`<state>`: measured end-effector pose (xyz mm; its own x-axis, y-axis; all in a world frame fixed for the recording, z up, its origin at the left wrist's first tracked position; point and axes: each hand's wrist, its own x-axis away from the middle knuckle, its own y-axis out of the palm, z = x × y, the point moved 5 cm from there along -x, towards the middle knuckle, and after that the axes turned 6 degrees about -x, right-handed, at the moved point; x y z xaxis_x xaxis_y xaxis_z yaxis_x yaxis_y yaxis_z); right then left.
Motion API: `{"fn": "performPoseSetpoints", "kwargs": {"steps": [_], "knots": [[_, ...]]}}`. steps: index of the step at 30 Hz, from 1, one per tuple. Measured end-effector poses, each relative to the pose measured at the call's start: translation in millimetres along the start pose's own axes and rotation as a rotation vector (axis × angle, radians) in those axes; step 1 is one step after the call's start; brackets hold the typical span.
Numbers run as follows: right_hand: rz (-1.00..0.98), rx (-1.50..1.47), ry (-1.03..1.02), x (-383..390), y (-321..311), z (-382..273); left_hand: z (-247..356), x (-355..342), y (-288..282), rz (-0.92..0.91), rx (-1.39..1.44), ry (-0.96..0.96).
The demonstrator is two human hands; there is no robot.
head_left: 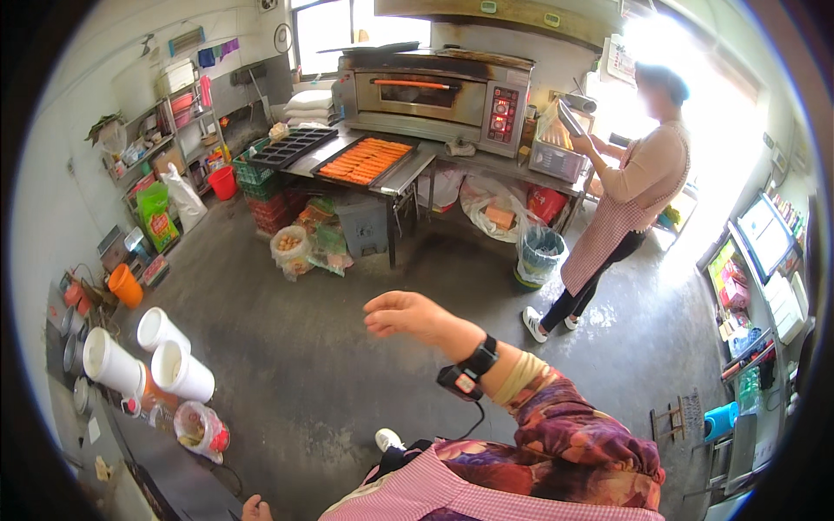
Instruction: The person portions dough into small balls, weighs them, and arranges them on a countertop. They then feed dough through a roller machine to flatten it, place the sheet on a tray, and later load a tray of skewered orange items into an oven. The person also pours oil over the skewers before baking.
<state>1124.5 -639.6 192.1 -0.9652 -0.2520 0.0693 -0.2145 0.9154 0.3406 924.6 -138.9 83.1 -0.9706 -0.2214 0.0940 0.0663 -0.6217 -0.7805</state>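
Observation:
My right hand (408, 318) is raised in mid-air over the floor, its fingers stretched loosely to the left and holding nothing. Black straps and a small black device (460, 380) with a cable are on that wrist. At the lower edge, only some fingertips of my left hand (256, 510) show, close to a dark table (165, 464); what they do is hidden. Farther off, a black baking tray (382, 181) with rows of orange-brown baked pieces (365, 161) lies on a metal table, beside an empty dark mould tray (291, 148).
A deck oven (417, 95) stands at the back. On the right, a person in a checked apron (599, 226) holds a flat, dark-edged object (569, 119). White buckets (182, 372) stand at the left. A lined bin (539, 256) and a small stool (669, 424) are on the floor.

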Motion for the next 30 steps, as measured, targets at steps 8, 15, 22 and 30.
{"fn": "performPoseSetpoints", "kwargs": {"steps": [8,15,22,30], "knots": [[0.326,-0.067,-0.175,-46.3,-187.0,-111.1,103.0,-240.9,93.8,0.047,0.422,-0.118],[0.498,-0.133,-0.250,-78.3,-342.0,-156.7,344.8,-420.6,245.9,-0.298,0.687,0.104],[0.528,-0.213,-0.258,-168.4,-508.3,-196.6,461.0,-511.8,390.4,-0.432,0.771,0.098],[0.495,-0.267,-0.175,-356.9,-652.8,-258.3,491.0,-604.3,458.4,-0.390,0.865,-0.254]]}}
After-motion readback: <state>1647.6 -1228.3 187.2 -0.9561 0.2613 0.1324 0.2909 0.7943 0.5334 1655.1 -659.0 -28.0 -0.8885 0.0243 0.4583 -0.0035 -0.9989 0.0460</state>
